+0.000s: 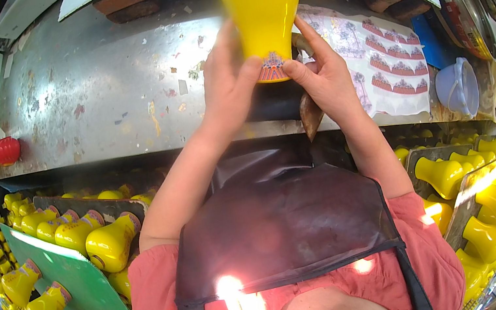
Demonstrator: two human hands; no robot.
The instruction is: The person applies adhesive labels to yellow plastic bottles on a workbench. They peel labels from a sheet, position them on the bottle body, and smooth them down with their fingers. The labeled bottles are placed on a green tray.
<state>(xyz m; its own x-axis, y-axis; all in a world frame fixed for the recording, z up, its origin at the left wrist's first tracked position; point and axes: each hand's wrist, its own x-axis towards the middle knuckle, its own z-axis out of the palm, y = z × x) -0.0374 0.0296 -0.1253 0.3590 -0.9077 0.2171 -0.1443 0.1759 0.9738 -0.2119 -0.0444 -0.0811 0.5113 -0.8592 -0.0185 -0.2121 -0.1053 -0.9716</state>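
A glossy yellow vase [262, 3] stands out at the top middle, wide at the shoulder and narrower toward the end nearest me. My left hand [230, 82] grips its left side. On the other side my right hand [327, 71] has its fingers round it, with the thumb low on the vase. Between the two thumbs shows a small red and blue patterned decal [273, 66] at the vase's near end. Below my right palm is a brown pointed piece [311, 115]; whether that hand touches it I cannot tell.
Decal sheets [396, 59] lie right of my hands on the metal worktable [112, 99]. A pale bucket [457, 88] stands at the right edge, a red ribbed object [5, 151] at the left. Bricks [131, 1] prop a raised board. Yellow vases [111, 242] crowd both sides.
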